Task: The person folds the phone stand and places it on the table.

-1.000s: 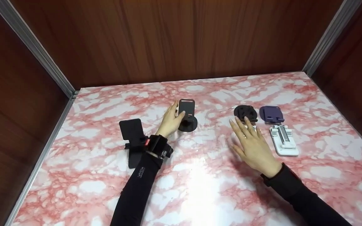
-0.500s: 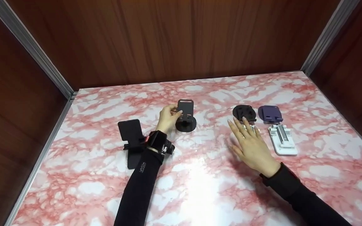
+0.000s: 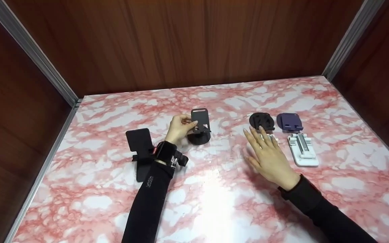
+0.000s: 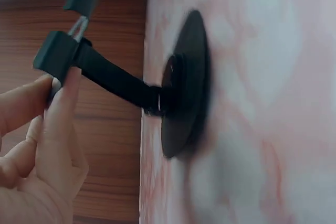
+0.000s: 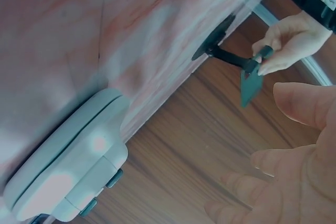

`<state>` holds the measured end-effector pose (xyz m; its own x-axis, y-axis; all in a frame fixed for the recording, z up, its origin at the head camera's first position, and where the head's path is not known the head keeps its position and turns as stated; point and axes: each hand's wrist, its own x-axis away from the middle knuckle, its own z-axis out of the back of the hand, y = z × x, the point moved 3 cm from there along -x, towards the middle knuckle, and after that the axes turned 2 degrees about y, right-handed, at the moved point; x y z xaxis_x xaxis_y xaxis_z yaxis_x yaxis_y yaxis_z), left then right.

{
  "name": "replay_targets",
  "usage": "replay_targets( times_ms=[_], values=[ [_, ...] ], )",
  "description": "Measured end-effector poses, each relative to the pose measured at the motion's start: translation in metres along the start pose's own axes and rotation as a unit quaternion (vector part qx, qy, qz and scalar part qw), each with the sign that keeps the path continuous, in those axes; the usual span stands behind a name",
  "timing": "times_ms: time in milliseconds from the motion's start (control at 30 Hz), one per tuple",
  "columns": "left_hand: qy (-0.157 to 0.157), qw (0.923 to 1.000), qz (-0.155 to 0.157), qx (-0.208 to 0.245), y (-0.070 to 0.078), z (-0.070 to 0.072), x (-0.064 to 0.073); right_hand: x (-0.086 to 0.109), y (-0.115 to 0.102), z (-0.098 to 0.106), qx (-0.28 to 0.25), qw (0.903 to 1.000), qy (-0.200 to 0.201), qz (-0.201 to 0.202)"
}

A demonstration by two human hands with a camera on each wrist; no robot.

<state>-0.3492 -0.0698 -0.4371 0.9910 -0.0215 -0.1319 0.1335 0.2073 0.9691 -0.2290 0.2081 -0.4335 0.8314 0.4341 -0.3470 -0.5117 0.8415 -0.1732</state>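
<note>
Just beside my left sleeve, a large black stand sits so close that a careless sideways draw of the arm could knock it over. Next out, part-hidden below my right fingers, a white stand; letting that hand sink could bump it. Farther off, left of centre on the marbled table, the round-based stand. Chief risk, I judge: pressing its plate without steadying the base might tip or slide it, and a stiff hinge could give suddenly. Grip, same order. Right hand: fingers straight and spread, seemingly touching nothing, well apart from the round-based stand. Left hand, beyond: thumb and fingers nearly together, pinching only the plate's edge on my left side; no finger on the base. Whether the disc lies fully flat, I cannot tell.
</note>
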Motion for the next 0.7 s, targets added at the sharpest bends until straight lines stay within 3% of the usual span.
replay_targets(
  times_ms=[167,333,700],
  values=[
    [-0.039,0.9928,0.021,0.112,0.007,-0.005,0.006,-0.001,0.000,-0.001,-0.005,1.0000,-0.005,0.002],
    [-0.073,0.9834,0.024,0.164,0.020,-0.011,0.013,-0.001,0.000,-0.002,-0.008,0.9999,-0.011,0.003],
    [-0.133,0.9775,-0.039,0.159,0.043,-0.021,0.029,-0.006,-0.001,0.000,-0.070,0.9969,-0.032,-0.018]
  ],
)
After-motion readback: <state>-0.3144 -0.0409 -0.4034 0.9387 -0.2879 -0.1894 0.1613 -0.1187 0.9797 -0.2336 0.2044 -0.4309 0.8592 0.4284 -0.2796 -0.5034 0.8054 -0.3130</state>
